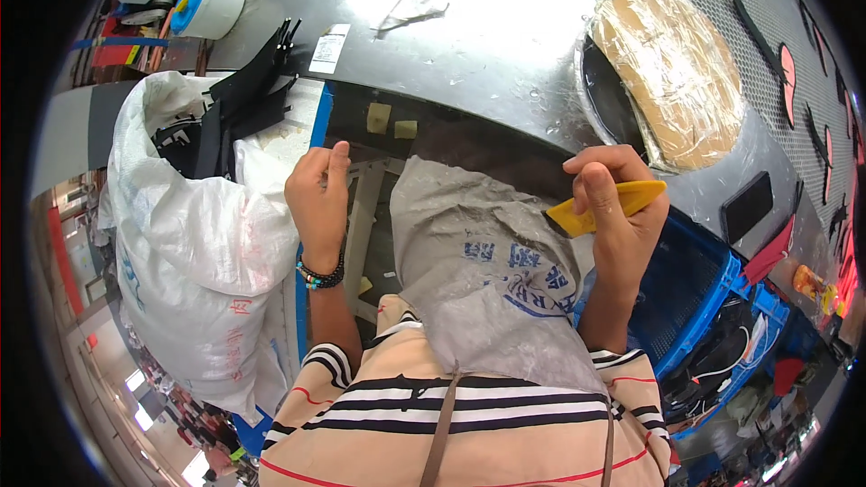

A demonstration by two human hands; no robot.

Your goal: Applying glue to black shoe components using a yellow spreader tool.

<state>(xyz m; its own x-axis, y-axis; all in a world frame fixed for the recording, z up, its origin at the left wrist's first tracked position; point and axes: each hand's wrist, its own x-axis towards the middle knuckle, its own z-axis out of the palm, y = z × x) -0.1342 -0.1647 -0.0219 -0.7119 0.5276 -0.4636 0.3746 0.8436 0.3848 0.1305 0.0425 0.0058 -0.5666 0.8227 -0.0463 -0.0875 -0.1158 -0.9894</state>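
Observation:
My left hand (320,198) is closed in a loose fist above the table's near edge, beside a large white woven sack (198,243); its palm side is hidden, so I cannot see whether it holds anything. A beaded bracelet circles that wrist. In my right hand (627,225) is a flat yellow tool (591,209), gripped between thumb and fingers, with a dark narrow end pointing down and left. Between my forearms hangs a greyish plastic sack (487,252) with blue print, lying over my lap like an apron. Black strip-like parts (239,104) stick out of the white sack.
The metal worktop (505,45) curves across the front. On it are a film-wrapped cardboard-covered round container (677,72), a black phone (747,207), a paper label (329,50), crumpled clear plastic (417,2) and a white tub with blue lid (212,9). A blue crate (690,289) stands at right.

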